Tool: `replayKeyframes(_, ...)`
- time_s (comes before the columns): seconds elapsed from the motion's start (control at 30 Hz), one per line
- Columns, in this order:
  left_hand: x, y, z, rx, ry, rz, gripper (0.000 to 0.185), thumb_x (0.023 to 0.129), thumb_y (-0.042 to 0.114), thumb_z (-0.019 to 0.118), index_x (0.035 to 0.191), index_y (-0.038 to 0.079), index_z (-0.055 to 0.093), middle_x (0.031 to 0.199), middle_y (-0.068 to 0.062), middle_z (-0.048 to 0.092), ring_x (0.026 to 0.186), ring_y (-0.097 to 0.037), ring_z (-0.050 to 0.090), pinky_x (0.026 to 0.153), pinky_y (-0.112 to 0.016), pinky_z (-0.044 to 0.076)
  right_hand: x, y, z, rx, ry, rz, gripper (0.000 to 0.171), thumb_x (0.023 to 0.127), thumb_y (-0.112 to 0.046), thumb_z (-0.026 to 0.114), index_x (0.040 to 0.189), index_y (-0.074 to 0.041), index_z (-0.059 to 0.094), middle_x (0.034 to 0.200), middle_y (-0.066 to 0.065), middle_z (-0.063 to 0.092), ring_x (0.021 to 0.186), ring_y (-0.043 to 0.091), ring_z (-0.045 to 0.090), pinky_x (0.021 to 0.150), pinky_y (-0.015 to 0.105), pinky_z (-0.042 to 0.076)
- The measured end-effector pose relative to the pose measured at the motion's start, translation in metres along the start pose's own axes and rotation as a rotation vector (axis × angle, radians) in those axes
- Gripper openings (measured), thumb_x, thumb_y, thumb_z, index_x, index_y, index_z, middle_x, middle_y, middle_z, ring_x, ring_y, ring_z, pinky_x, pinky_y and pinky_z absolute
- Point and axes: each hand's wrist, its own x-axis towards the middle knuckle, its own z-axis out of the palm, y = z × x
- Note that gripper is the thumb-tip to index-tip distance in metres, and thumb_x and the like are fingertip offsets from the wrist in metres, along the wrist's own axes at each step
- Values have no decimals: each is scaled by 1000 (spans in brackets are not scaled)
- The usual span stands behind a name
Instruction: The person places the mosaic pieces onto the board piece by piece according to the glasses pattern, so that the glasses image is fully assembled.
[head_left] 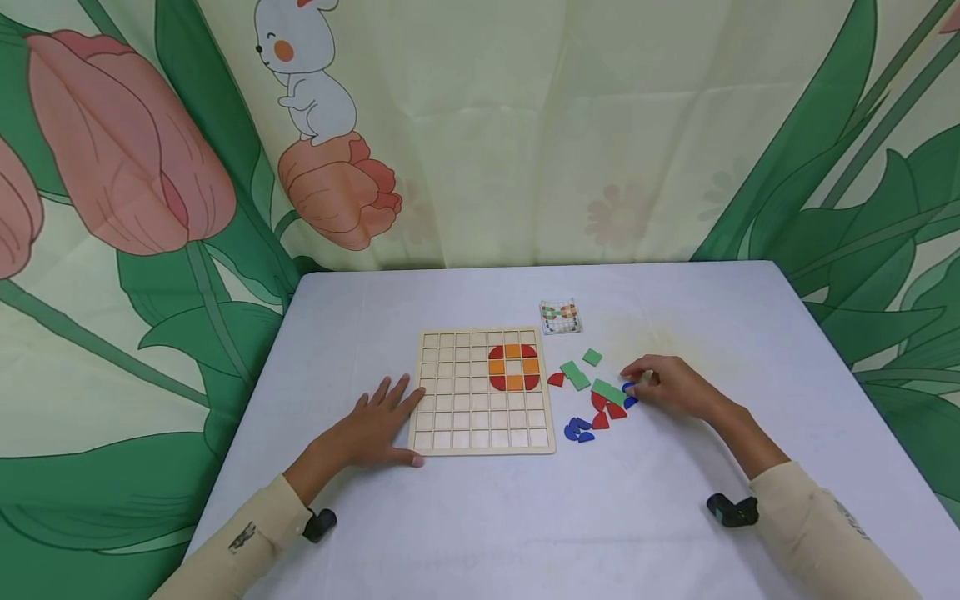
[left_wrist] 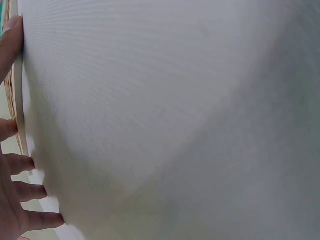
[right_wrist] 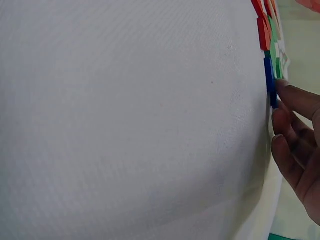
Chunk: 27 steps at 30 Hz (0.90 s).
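Note:
A wooden grid board point(head_left: 457, 392) lies on the table. Red quarter-round and orange square tiles point(head_left: 513, 382) form a ring in its upper right part. With fingers spread, my left hand point(head_left: 378, 425) rests at the board's left edge, thumb near the lower corner and index fingertip at the rim. My right hand point(head_left: 671, 385) has its fingers curled at a blue quarter-round tile point(right_wrist: 270, 82), thumb and fingertips pinching at its end. Fingers partly hide this blue pair in the head view. Beside them are green tiles point(head_left: 608, 392) and red quarter-round tiles point(head_left: 617, 411).
Several blue tiles point(head_left: 576, 427) lie in a cluster right of the board's lower corner. More green tiles point(head_left: 575, 375) and a single red tile point(head_left: 556, 379) lie nearer the board. A small pattern card point(head_left: 561, 317) sits behind, on the white tablecloth point(head_left: 480, 525).

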Motion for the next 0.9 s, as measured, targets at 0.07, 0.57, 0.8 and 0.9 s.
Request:
replayKeyframes(0.07,0,0,-1,4,-3,0,114,75,77,67,162,18,22,169,-17,11,153,-48,10,112,-72,25,-1,0,1,-12,3,-13,28,89,-9,75,117,-5,73,100,5,70,82,16,56,67,21,49)
replayKeyframes(0.57,-1,2,-2,-1,-4,3,113,76,76,68,162,18,22,168,-18,11,153,-48,10,112,-73,24,-3,-3,6,-56,17,10,15,90,-7,74,104,-12,72,98,3,69,93,19,64,77,25,55)
replayKeyframes(0.8,0,0,1,7,6,4,114,75,77,67,161,18,22,168,-18,12,153,-48,11,111,-73,25,-6,-8,4,-70,-4,17,22,93,-9,70,115,-9,69,91,0,66,84,17,60,74,26,54)
replayKeyframes(0.9,0,1,1,4,6,0,114,75,77,68,161,18,23,168,-18,12,153,-48,11,112,-72,25,-6,-10,2,-72,7,10,26,94,-10,68,120,-9,70,88,-1,64,82,16,55,70,24,50)
